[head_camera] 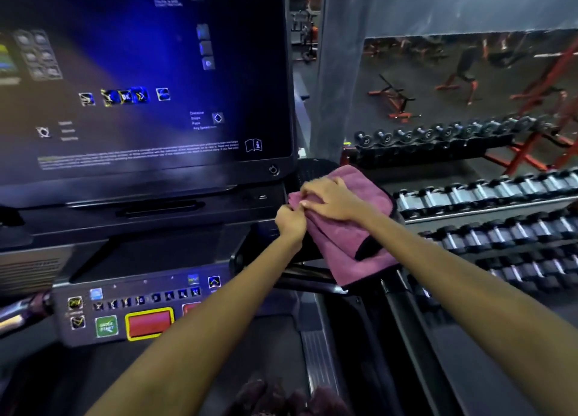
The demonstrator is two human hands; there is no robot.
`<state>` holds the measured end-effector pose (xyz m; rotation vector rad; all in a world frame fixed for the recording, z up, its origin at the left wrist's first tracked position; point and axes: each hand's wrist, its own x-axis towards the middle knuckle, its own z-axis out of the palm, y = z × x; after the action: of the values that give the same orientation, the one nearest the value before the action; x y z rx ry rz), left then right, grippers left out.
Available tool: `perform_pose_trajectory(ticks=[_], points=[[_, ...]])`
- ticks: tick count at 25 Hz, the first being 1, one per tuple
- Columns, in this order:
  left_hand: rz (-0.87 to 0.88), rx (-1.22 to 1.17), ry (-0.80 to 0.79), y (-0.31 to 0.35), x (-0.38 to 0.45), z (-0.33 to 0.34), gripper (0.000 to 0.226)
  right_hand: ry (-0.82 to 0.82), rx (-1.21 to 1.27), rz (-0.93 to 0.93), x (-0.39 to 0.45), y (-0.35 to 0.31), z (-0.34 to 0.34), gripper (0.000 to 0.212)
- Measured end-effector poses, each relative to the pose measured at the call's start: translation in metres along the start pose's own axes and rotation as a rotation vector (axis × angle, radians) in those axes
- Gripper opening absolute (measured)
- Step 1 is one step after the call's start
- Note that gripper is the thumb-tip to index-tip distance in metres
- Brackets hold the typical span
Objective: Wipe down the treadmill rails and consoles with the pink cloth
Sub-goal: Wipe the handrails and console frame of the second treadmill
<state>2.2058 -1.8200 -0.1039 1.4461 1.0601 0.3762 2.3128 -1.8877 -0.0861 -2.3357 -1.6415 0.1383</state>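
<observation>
The pink cloth (359,237) lies folded over the right end of the treadmill console (175,228), beside the big lit screen (140,78). My left hand (290,222) pinches the cloth's left edge with curled fingers. My right hand (331,198) lies on top of the cloth, its fingers bent over the same edge. The cloth's lower part hangs down over the right handrail (316,286). Below the screen sits the button panel (137,309) with a red stop button and a green start button.
A dumbbell rack (488,215) with several rows of weights stands close on the right. Red gym benches and frames (397,100) fill the floor beyond. The treadmill's side rail (319,362) and dark belt run toward me at the bottom.
</observation>
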Motion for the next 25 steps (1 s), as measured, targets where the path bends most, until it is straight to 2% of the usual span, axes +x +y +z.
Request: perform_pose_trajectory(ticks=[2, 4, 5, 8, 12, 14, 16, 19, 21, 25], points=[[0.062, 0.104, -0.070, 0.005, 0.001, -0.012, 0.037, -0.113, -0.076, 0.041, -0.005, 0.014, 0.012, 0.054], [0.180, 0.228, -0.103, 0.009, 0.006, -0.030, 0.035, -0.120, -0.232, 0.052, -0.005, 0.016, 0.017, 0.072], [0.283, 0.343, -0.063, 0.008, 0.010, -0.038, 0.030, -0.087, -0.288, 0.049, -0.004, 0.012, 0.019, 0.073], [0.573, 0.714, 0.066, 0.000, 0.014, -0.053, 0.018, -0.021, -0.341, 0.047, 0.000, 0.005, 0.023, 0.054], [0.769, 0.986, 0.173, -0.021, 0.013, -0.049, 0.022, 0.014, -0.252, 0.216, 0.036, 0.004, 0.020, 0.037], [0.794, 1.081, 0.212, -0.029, 0.011, -0.045, 0.030, 0.042, -0.202, 0.304, 0.061, -0.008, 0.022, 0.035], [0.799, 1.128, 0.241, -0.032, 0.008, -0.043, 0.040, 0.036, -0.201, 0.291, 0.067, -0.016, 0.026, 0.037], [0.803, 1.179, 0.246, -0.038, 0.005, -0.040, 0.058, 0.023, -0.202, 0.097, 0.037, -0.003, 0.031, 0.051], [0.785, 1.198, 0.228, -0.040, 0.004, -0.038, 0.060, -0.009, -0.228, 0.014, 0.018, 0.012, 0.028, 0.060], [0.788, 1.237, 0.245, -0.047, 0.003, -0.039, 0.063, -0.033, -0.256, 0.128, 0.060, 0.023, 0.017, 0.040]])
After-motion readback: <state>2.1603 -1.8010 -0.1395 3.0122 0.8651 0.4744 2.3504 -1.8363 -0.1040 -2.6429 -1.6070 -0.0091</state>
